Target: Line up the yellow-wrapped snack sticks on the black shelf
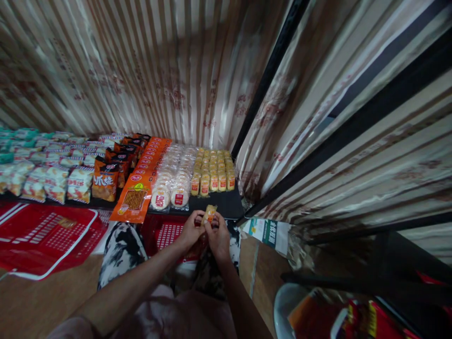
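Observation:
Both my hands meet in front of the dark shelf, above a red basket (pixel 168 235) between my knees. My left hand (pixel 192 229) grips the left side of a small yellow wrapped snack (pixel 209 214). Its right side is pinched by my right hand (pixel 218 235). Just beyond, similar yellow wrapped snacks (pixel 213 172) stand in rows on the shelf. Left of them lie rows of round white crackers (pixel 179 197) in clear wrappers, then overlapping orange snack packets (pixel 136 197).
Orange-black bags (pixel 105 181) and white snack bags (pixel 56 182) fill the shelf's left part. A red basket with a white handle (pixel 52 235) sits on the floor at left. Striped curtains (pixel 169 70) and black frame bars (pixel 270 80) enclose the shelf. A pale tub (pixel 282 308) stands lower right.

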`<state>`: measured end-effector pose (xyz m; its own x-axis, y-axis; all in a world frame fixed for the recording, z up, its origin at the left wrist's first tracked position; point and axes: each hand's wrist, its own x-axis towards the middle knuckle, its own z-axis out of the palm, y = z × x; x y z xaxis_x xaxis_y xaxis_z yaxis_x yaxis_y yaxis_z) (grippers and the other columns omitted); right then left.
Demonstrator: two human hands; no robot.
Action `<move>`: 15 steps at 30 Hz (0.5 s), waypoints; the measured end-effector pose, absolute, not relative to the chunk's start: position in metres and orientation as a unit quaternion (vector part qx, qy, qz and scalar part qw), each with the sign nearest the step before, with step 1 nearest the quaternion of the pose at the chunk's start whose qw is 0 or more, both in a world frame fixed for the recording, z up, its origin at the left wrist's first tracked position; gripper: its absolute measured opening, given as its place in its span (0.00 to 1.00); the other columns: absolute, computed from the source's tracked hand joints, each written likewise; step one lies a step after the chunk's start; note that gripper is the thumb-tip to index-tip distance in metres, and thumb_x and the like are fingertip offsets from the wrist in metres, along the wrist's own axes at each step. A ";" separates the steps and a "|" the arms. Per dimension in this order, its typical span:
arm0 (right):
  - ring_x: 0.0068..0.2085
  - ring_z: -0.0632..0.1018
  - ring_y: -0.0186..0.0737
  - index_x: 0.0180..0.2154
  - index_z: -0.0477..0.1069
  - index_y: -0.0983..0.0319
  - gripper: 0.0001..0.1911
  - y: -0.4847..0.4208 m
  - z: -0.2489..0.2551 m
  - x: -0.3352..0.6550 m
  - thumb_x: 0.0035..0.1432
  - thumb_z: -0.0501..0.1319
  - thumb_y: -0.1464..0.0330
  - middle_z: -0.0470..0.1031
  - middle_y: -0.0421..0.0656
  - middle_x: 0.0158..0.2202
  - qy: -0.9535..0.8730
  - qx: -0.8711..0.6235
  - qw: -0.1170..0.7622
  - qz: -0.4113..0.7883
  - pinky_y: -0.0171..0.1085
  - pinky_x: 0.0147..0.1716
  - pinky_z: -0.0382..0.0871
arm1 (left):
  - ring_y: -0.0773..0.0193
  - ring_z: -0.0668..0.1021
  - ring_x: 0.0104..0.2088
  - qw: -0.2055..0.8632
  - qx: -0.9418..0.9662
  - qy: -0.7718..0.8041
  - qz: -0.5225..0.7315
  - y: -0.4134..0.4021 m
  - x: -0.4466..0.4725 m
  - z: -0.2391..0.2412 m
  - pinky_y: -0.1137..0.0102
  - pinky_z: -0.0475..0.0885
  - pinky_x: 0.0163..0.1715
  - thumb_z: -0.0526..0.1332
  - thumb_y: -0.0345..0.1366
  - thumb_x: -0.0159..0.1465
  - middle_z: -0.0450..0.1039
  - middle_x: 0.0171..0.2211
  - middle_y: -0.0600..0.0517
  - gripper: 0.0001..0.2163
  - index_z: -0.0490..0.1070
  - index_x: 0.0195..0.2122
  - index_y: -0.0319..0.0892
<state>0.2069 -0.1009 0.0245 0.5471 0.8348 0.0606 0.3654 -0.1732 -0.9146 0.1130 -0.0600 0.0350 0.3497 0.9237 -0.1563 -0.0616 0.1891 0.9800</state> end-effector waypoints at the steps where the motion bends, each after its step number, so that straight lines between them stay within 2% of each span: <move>1: 0.36 0.75 0.40 0.50 0.64 0.63 0.24 -0.099 0.023 0.209 0.51 0.57 0.61 0.73 0.48 0.42 -0.409 -0.726 0.498 0.242 0.37 0.32 0.71 | 0.69 0.73 0.31 0.644 0.515 0.416 0.383 -0.059 0.114 0.034 0.74 0.68 0.34 0.61 0.28 0.51 0.70 0.29 0.55 0.12 0.66 0.37 0.40; 8: 0.37 0.75 0.39 0.50 0.63 0.63 0.24 -0.080 0.015 0.223 0.52 0.57 0.61 0.72 0.48 0.42 -0.405 -0.703 0.537 0.231 0.35 0.31 0.72 | 0.66 0.75 0.39 0.638 0.541 0.395 0.380 -0.042 0.124 0.025 0.68 0.68 0.46 0.56 0.20 0.51 0.73 0.37 0.50 0.17 0.67 0.41 0.40; 15: 0.40 0.74 0.39 0.50 0.63 0.65 0.24 -0.053 0.015 0.240 0.54 0.56 0.60 0.70 0.50 0.43 -0.424 -0.691 0.560 0.168 0.37 0.35 0.73 | 0.62 0.72 0.45 0.594 0.554 0.439 0.385 -0.022 0.138 0.028 0.63 0.67 0.49 0.55 0.18 0.48 0.67 0.48 0.46 0.23 0.67 0.45 0.40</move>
